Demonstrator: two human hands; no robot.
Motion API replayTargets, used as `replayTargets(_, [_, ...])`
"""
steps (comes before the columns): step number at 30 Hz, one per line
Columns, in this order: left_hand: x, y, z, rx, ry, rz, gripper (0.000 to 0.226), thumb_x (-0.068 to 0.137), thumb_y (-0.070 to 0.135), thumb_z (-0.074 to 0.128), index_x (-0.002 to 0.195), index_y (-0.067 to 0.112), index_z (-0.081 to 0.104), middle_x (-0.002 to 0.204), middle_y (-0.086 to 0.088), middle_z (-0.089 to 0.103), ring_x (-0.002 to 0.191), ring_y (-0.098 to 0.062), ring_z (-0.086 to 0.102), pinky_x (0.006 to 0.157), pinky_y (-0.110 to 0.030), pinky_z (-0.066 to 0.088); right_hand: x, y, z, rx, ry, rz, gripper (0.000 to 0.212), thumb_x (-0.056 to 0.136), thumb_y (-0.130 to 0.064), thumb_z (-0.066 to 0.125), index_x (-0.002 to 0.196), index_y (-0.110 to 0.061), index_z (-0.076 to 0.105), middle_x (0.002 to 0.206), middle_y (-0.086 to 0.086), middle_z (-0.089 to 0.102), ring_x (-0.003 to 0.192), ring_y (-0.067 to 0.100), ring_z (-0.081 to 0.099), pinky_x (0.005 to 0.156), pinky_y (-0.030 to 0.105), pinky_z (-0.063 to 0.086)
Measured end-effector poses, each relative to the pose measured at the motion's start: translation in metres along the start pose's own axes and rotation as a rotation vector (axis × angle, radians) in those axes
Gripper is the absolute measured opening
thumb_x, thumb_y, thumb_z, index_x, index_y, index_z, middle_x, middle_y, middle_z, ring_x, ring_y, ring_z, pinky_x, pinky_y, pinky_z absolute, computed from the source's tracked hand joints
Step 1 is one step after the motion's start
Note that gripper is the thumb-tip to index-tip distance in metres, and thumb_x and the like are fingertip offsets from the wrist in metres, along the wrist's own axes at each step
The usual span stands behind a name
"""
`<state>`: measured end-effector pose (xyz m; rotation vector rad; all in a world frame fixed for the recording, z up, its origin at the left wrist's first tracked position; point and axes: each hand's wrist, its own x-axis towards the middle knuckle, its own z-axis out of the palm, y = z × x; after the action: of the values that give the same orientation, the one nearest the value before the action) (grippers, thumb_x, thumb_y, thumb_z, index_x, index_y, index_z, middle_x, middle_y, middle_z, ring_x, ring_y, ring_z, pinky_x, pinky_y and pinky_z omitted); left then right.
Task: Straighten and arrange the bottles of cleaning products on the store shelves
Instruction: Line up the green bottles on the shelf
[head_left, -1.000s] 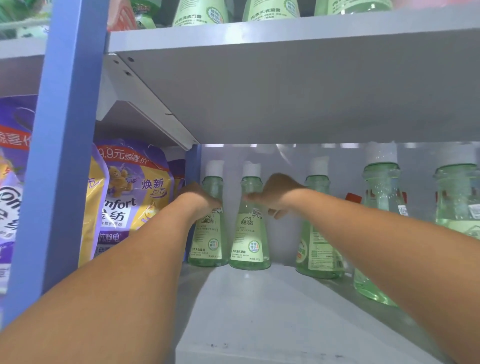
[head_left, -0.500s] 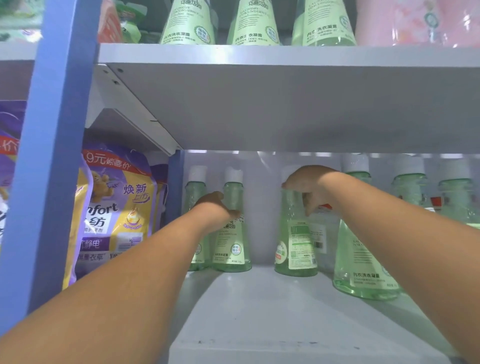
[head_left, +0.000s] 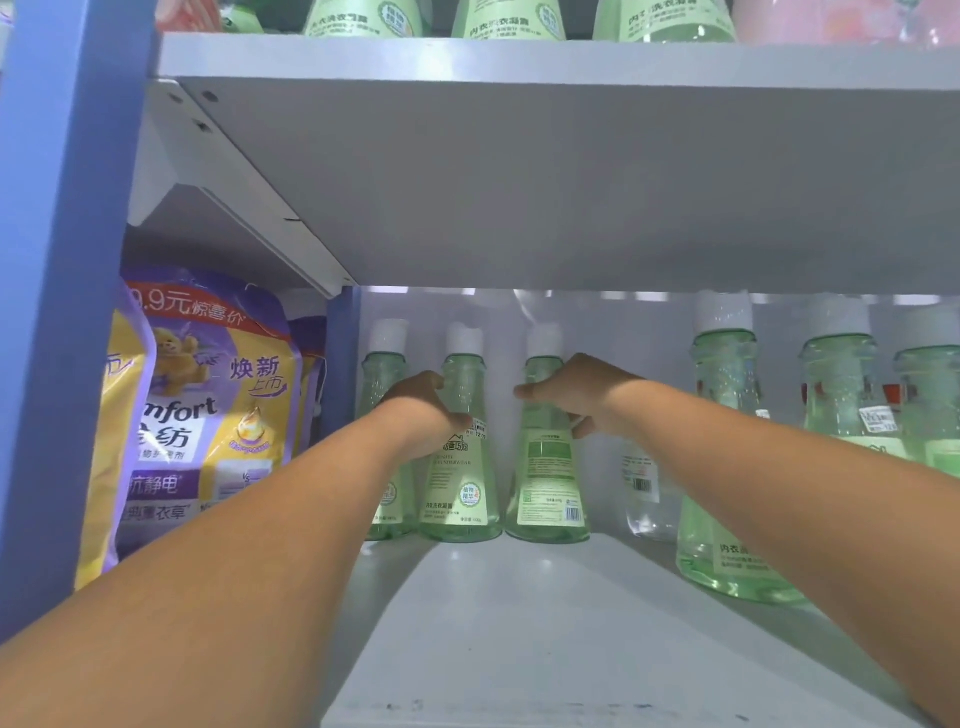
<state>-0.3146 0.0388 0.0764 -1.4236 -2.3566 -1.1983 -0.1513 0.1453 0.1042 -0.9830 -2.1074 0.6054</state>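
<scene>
At the back of the lower shelf (head_left: 519, 623), left corner: three slim green bottles with white caps, standing upright in a row, close together.

Left hand (head_left: 421, 410): wrapped around the neck of the middle bottle (head_left: 460, 467), front label facing out. Grip narrow, holding that bottle.

Right hand (head_left: 582, 395): fingers curled around the neck of the third bottle (head_left: 546, 483), which shows its back label with the barcode. Grip narrow, holding that bottle.

Corner bottle (head_left: 384, 374): partly hidden behind the left wrist, just beside the blue post (head_left: 340, 389).

Further right: larger green bottles (head_left: 722, 519), well forward of the back row, and a clear bottle (head_left: 641, 488) near the right forearm.

Left bay: purple and yellow refill pouches (head_left: 208, 415).

Risks, judged:
- Narrow bases, tall necks; a push from the top could tip one bottle into its neighbour and topple the row.
- The right forearm passes close to the clear bottle; a sideways sweep could knock it.
- Turning the third bottle to face front may scrape the middle bottle out of line.
</scene>
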Motion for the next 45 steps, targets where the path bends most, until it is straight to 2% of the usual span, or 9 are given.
replayTargets(3, [0.002,-0.002,0.0,-0.006,-0.004,-0.01,0.077,0.089,0.042,0.075,0.154,0.025,0.037,0.145,-0.005,0.055,0.121,-0.031,0.064,0.103,-0.041,0.053,-0.002,0.002,-0.006,0.068,-0.035,0.005,0.03,0.096,-0.028,0.074,0.11,-0.009,0.055,0.086,0.004,0.058,0.072,0.017,0.061,0.06,0.028,0.054])
replayTargets(6, [0.002,-0.004,0.0,-0.055,-0.007,-0.018,0.081,0.087,0.039,0.078,0.155,0.026,0.037,0.149,-0.006,0.051,0.122,-0.031,0.062,0.102,-0.041,0.054,0.001,0.001,-0.012,0.168,-0.044,0.016,0.004,0.095,-0.008,0.067,0.096,-0.007,0.063,0.084,0.007,0.063,0.069,0.018,0.063,0.06,0.026,0.054])
replayTargets(11, [-0.004,-0.003,0.002,-0.064,0.003,-0.018,0.077,0.09,0.038,0.075,0.155,0.026,0.036,0.14,-0.005,0.056,0.108,-0.027,0.067,0.091,-0.04,0.061,0.006,0.007,-0.006,0.152,-0.047,-0.013,0.063,0.073,-0.048,0.086,0.121,-0.013,0.063,0.114,0.006,0.072,0.101,0.026,0.072,0.084,0.037,0.063])
replayTargets(14, [-0.007,-0.003,0.001,-0.072,0.006,-0.036,0.076,0.088,0.04,0.077,0.153,0.023,0.041,0.132,-0.005,0.061,0.102,-0.026,0.069,0.089,-0.04,0.062,0.008,0.01,-0.005,0.158,0.01,-0.07,0.038,0.085,-0.03,0.082,0.112,-0.01,0.064,0.106,0.006,0.072,0.09,0.022,0.072,0.067,0.029,0.061])
replayTargets(17, [-0.007,-0.003,0.0,-0.098,-0.011,-0.043,0.073,0.088,0.038,0.078,0.15,0.019,0.046,0.126,-0.007,0.064,0.1,-0.027,0.071,0.091,-0.04,0.061,0.008,0.009,-0.008,0.256,-0.016,-0.086,0.013,0.091,-0.013,0.068,0.103,-0.011,0.065,0.1,0.007,0.071,0.078,0.019,0.07,0.069,0.028,0.06])
replayTargets(21, [-0.007,-0.002,0.001,-0.101,-0.012,-0.036,0.069,0.088,0.039,0.077,0.148,0.017,0.049,0.123,-0.008,0.067,0.097,-0.028,0.072,0.091,-0.04,0.061,0.007,0.013,0.002,0.13,-0.004,-0.064,0.053,0.081,-0.043,0.082,0.118,-0.02,0.053,0.111,0.002,0.068,0.101,0.024,0.07,0.089,0.041,0.062])
replayTargets(27, [-0.008,-0.001,0.0,-0.029,-0.017,-0.02,0.077,0.088,0.046,0.076,0.152,0.016,0.043,0.133,-0.011,0.064,0.115,-0.031,0.067,0.1,-0.04,0.056,0.012,0.013,0.0,0.276,-0.016,-0.072,0.017,0.086,-0.011,0.069,0.103,-0.011,0.064,0.107,0.012,0.073,0.096,0.028,0.074,0.091,0.043,0.062])
replayTargets(31, [-0.01,0.002,0.0,-0.039,-0.019,-0.025,0.07,0.09,0.041,0.076,0.148,0.015,0.047,0.121,-0.01,0.069,0.099,-0.03,0.074,0.095,-0.04,0.058,0.009,0.016,0.005,0.173,0.021,-0.075,0.04,0.086,-0.031,0.082,0.111,-0.02,0.052,0.107,0.005,0.068,0.1,0.027,0.071,0.091,0.042,0.061])
replayTargets(45, [0.0,-0.012,0.003,-0.101,-0.027,-0.037,0.066,0.086,0.032,0.082,0.143,0.024,0.05,0.118,-0.006,0.067,0.091,-0.027,0.075,0.09,-0.04,0.061,0.014,0.019,0.003,0.122,-0.021,-0.109,0.04,0.093,-0.029,0.075,0.126,-0.016,0.058,0.112,0.006,0.07,0.097,0.024,0.072,0.086,0.038,0.062])
